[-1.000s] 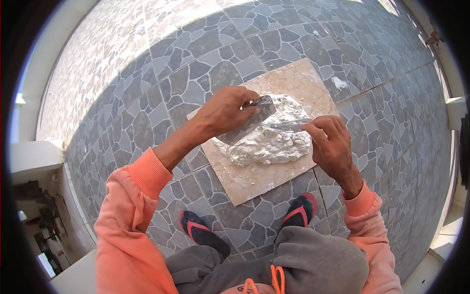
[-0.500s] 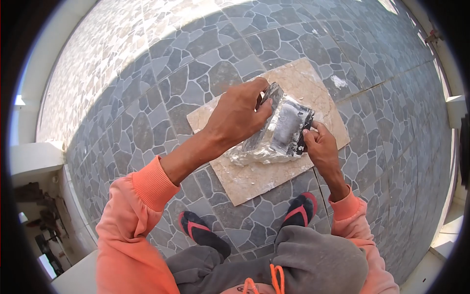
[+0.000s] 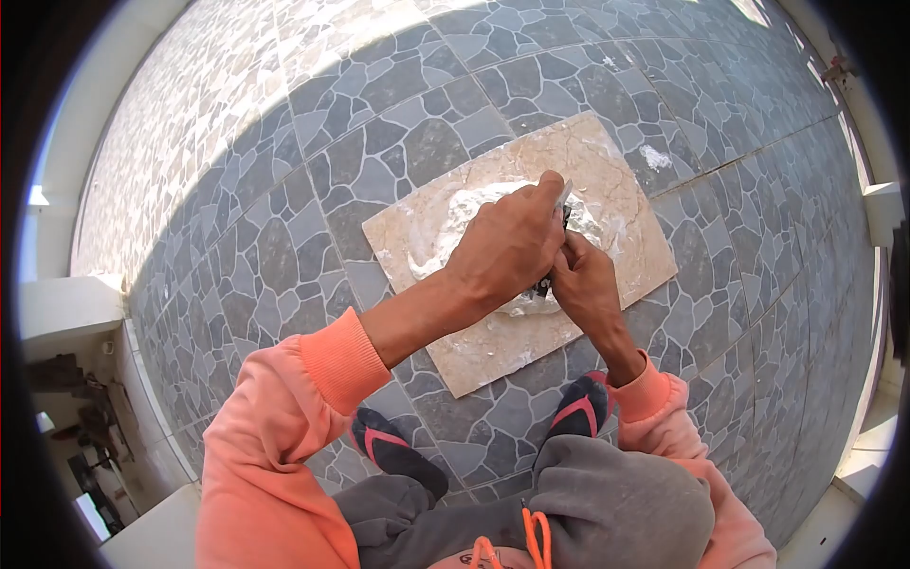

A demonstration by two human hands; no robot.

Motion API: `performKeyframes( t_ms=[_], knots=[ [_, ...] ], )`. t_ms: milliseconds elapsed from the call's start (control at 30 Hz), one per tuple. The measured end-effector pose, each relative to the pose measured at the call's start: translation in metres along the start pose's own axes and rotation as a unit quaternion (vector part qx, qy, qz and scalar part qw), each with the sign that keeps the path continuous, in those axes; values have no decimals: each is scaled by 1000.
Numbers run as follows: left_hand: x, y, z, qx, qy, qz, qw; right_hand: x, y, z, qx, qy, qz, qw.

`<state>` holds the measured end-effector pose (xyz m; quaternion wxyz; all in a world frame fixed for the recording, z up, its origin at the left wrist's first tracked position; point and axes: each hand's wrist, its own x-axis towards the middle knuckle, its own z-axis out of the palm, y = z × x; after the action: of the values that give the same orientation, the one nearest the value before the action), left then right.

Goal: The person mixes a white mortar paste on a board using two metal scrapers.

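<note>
My left hand [image 3: 502,242] is closed, its fingers wrapped round a flat scraper [image 3: 566,192] that shows only as a thin light edge beside the thumb. Close against it, my right hand [image 3: 590,284] pinches a second scraper with a black, white-smeared edge [image 3: 542,285]. The hands overlap in this view, and most of both blades is hidden behind them. Under the hands lies a mound of wet white paste [image 3: 464,207], spread over the middle of a beige marble-look tile [image 3: 607,156].
The tile lies on a floor of grey stone-pattern tiles [image 3: 379,133]. A white splash [image 3: 655,157] marks the floor to the right. My feet in dark socks and red-strapped flip-flops [image 3: 384,436] stand at the near edge. Dark items [image 3: 95,431] sit at the lower left.
The two scrapers, held apart with their blades facing up, are now brought together and turned edge-on. My right hand has moved left against my left hand, uncovering more paste.
</note>
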<state>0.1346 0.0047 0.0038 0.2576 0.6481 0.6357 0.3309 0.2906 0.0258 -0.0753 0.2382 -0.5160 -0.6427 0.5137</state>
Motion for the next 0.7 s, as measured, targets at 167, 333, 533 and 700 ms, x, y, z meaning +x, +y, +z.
performKeyframes(
  t_ms=[167,333,533,700],
  knots=[
    [-1,-3,4,-7,1,6,1000,3,11,4,-27,11,-48,998],
    [4,-1,11,-6,11,5,1000,-5,-13,-3,6,-5,0,1000],
    [9,-11,16,17,28,6,999,-13,-19,-4,19,11,-48,999],
    [8,-23,10,45,15,-13,999,-23,-32,-8,66,16,-38,997]
  ],
)
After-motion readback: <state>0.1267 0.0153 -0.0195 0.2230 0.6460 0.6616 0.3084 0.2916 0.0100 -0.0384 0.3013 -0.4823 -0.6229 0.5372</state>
